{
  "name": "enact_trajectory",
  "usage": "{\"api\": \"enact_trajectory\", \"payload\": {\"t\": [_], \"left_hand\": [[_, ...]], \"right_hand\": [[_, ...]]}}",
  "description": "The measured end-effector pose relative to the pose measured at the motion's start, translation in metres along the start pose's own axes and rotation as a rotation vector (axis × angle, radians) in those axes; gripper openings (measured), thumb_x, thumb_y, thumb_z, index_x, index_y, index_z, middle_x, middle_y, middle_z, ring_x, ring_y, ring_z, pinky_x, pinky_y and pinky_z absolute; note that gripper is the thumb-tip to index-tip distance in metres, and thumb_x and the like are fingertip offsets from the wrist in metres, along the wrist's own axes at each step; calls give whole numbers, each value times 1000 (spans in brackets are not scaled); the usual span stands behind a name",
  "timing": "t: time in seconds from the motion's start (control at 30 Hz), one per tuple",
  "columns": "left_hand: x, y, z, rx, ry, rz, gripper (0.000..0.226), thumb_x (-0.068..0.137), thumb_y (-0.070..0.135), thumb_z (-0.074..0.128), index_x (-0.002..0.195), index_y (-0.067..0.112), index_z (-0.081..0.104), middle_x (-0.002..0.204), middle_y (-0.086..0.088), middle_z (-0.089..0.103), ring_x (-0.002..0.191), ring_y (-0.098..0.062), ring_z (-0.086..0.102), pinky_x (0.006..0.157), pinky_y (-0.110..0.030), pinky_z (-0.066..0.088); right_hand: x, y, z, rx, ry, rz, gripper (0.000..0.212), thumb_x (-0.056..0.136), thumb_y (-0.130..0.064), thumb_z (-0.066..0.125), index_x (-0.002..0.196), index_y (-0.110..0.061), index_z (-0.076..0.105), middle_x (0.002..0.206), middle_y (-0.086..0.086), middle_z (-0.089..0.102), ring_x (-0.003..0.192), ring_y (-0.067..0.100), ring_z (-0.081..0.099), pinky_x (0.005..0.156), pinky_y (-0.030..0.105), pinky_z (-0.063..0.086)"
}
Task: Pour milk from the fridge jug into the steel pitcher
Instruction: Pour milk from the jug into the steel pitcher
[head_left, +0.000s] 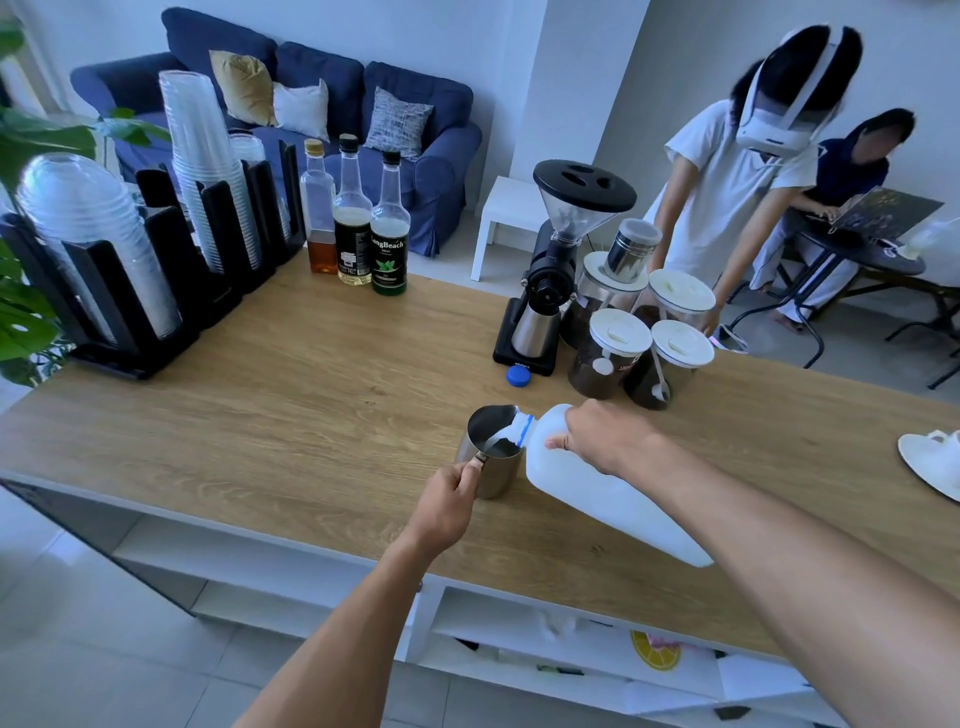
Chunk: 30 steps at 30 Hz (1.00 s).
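Note:
A steel pitcher (500, 475) stands on the wooden counter (291, 395) near its front edge. My left hand (447, 506) grips the pitcher's handle on the near side. A white plastic milk jug (592, 491) is tipped to the left, its open mouth over the pitcher's rim. Milk runs from the mouth into the pitcher. My right hand (605, 434) holds the jug by its handle near the neck. The jug's blue cap (518, 375) lies on the counter behind the pitcher.
A black coffee grinder (556, 270) and several lidded jars (636, 343) stand behind the jug. Three syrup bottles (356, 228) and racks of plastic cups (208, 171) sit at the back left. A white cup and saucer (935, 462) rest at the right edge. Two people are beyond the counter.

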<state>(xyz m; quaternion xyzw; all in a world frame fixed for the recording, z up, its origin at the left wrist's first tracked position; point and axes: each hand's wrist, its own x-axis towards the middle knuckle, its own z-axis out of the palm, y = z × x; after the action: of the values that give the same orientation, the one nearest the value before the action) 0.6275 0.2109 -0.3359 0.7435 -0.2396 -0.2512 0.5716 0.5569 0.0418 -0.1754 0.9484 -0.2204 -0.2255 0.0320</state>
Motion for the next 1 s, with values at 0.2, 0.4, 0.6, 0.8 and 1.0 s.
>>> {"api": "enact_trajectory", "payload": {"t": [0.2, 0.4, 0.6, 0.8, 1.0], "left_hand": [[1, -2, 0, 3, 8, 9, 45, 105, 37, 38, 67, 15, 30, 58, 6, 26, 53, -9, 21, 49, -24, 19], [1, -2, 1, 3, 11, 10, 44, 105, 36, 38, 67, 15, 30, 58, 7, 26, 53, -9, 21, 50, -25, 18], [1, -2, 0, 5, -2, 6, 44, 105, 36, 37, 65, 20, 27, 56, 10, 26, 53, -9, 21, 51, -27, 19], [1, -2, 1, -5, -6, 24, 47, 106, 35, 38, 62, 23, 24, 54, 12, 25, 51, -8, 19, 50, -27, 17], [0, -2, 0, 4, -1, 24, 48, 105, 37, 38, 62, 23, 24, 53, 13, 25, 50, -8, 19, 49, -25, 17]], "right_hand": [[2, 1, 1, 0, 16, -23, 32, 101, -39, 42, 115, -18, 61, 70, -2, 34, 78, 24, 49, 47, 28, 28], [6, 3, 2, -56, 18, -44, 26, 102, -28, 43, 122, -31, 59, 71, -4, 32, 78, 23, 47, 47, 28, 29], [8, 3, 4, -68, 28, -45, 23, 101, -35, 43, 104, -21, 62, 69, -3, 34, 75, 22, 47, 47, 28, 29], [9, 3, 3, -81, 31, -42, 24, 101, -30, 45, 113, -17, 61, 70, -2, 34, 75, 23, 49, 47, 29, 30], [11, 3, 2, -108, 30, -52, 23, 101, -28, 46, 117, -22, 61, 72, -3, 35, 74, 21, 47, 47, 28, 29]]}}
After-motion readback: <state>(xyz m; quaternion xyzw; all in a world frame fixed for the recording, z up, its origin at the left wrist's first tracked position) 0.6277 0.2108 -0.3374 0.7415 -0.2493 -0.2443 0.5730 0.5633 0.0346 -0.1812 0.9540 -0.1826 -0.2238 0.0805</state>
